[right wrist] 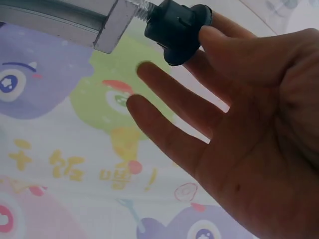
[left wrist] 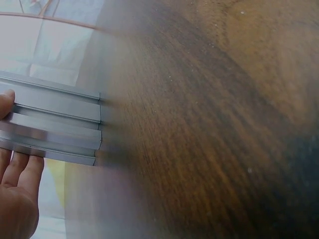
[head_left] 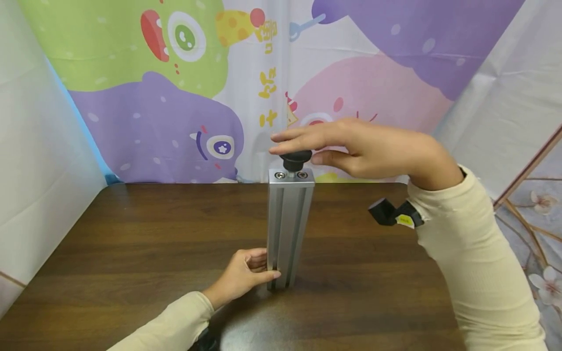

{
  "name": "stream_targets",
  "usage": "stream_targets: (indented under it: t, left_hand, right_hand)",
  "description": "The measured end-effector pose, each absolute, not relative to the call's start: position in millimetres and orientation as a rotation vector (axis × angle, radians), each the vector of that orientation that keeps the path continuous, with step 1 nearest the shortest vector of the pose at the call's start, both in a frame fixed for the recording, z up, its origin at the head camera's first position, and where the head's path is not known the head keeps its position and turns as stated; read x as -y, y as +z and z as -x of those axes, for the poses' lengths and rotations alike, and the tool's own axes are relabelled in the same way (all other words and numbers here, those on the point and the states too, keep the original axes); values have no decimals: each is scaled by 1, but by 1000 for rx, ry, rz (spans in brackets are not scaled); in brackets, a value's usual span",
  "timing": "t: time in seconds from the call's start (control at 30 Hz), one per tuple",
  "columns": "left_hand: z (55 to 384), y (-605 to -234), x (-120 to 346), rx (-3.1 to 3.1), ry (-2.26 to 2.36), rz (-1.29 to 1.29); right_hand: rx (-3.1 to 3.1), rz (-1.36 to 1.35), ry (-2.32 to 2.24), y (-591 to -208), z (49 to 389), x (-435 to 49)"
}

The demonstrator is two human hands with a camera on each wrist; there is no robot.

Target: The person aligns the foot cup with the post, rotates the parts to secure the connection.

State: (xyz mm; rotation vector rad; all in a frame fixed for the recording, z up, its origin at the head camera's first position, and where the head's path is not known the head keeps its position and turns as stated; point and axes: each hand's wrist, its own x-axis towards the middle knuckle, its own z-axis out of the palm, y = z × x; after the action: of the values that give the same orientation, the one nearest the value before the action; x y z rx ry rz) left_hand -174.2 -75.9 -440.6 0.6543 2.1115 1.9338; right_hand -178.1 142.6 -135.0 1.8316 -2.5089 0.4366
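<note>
An aluminium profile [head_left: 285,229] with grooved sides stands upright on the table. From its top end, on a threaded stud, rises a black levelling foot [head_left: 296,158]. My left hand [head_left: 243,273] grips the profile near its bottom, thumb on the near face and fingers at the far side; the left wrist view shows the profile [left wrist: 60,117] between thumb and fingers. Over the foot stretches my right hand [head_left: 369,148], fingers held out straight. The right wrist view has the thumb tip at the disc of the levelling foot [right wrist: 174,32], with two fingers spread apart from it.
Brown wooden tabletop [head_left: 153,243] surrounds the profile. Behind it hangs a cartoon-print curtain [head_left: 175,122], with white cloth sides [head_left: 39,146] at left and right. A black wrist device [head_left: 395,214] sits under the right sleeve.
</note>
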Motion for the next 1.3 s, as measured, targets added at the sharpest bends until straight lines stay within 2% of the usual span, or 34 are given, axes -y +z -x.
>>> stream_targets:
  t: [0.13, 0.23, 0.43, 0.53, 0.8, 0.97, 1.03, 1.1, 1.23, 1.3]
  left_hand:
    - [174, -440, 75, -2109, 1942, -666]
    - [174, -440, 75, -2114, 1948, -664]
    - [175, -440, 75, -2112, 1954, -670]
    - [175, -440, 75, -2114, 1954, -673]
    - [175, -441, 75, -2102, 1957, -645]
    - [175, -440, 75, -2111, 1952, -658]
    - [175, -440, 75, -2115, 1944, -659]
    - [174, -439, 75, -2118, 1936, -654]
    - [174, -439, 75, -2123, 1927, -654]
    - [174, -439, 75, -2122, 1927, -650]
  right_hand:
    - [2494, -1808, 393, -133, 177, -140]
    - [2515, -1659, 286, -132, 172, -134]
    - [2544, -934, 35, -141, 155, -107]
    - [2479, -695, 12, -148, 151, -99]
    - [2449, -610, 91, -154, 153, -97]
    - [2546, -630, 130, -150, 153, -100]
    - [2615, -728, 159, -146, 154, -106]
    - [2679, -927, 173, -141, 157, -114]
    - [2618, -1541, 285, -136, 169, -130]
    - [2551, -1754, 337, -135, 173, -135]
